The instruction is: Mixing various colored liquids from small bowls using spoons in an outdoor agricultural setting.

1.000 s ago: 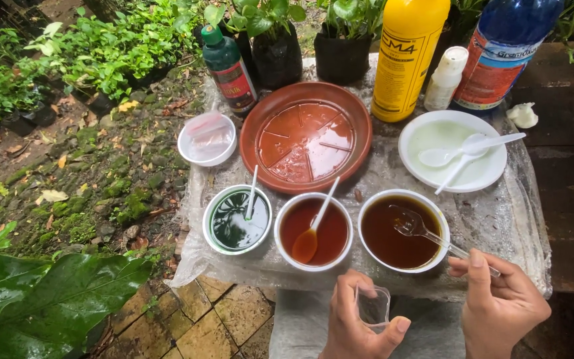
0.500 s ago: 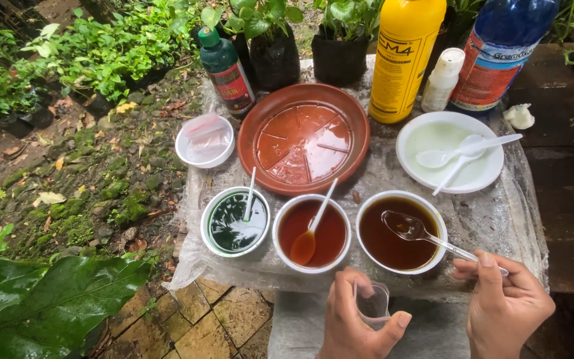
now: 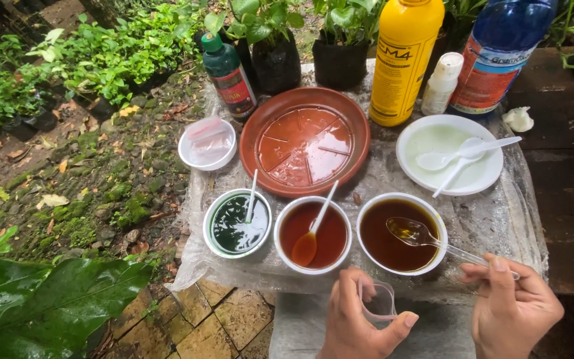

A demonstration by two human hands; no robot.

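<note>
Two hands: L hand (image 3: pixel 360 319) fingers round small clear cup (image 3: pixel 380 302), R hand (image 3: pixel 513 309) fingers pinching clear spoon (image 3: pixel 426 238) over brown-liquid bowl (image 3: pixel 401 233).

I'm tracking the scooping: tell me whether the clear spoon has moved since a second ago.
Yes. The clear spoon was dipped in the brown liquid; now its bowl is lifted above the surface, still over the white bowl, held by the right hand.

Soft, even daylight is falling over the whole scene, seemingly from an overcast sky overhead, so shadows under the bowls are staying faint and short. Pale glare is showing on the crinkled plastic sheet (image 3: pixel 499 219), on the wet terracotta saucer (image 3: pixel 304 141) and on the dark liquid in the bowl (image 3: pixel 401 234). Focus is holding sharp across the centre, while the bottles along the top edge are leaning outward slightly from wide-angle distortion.
</note>
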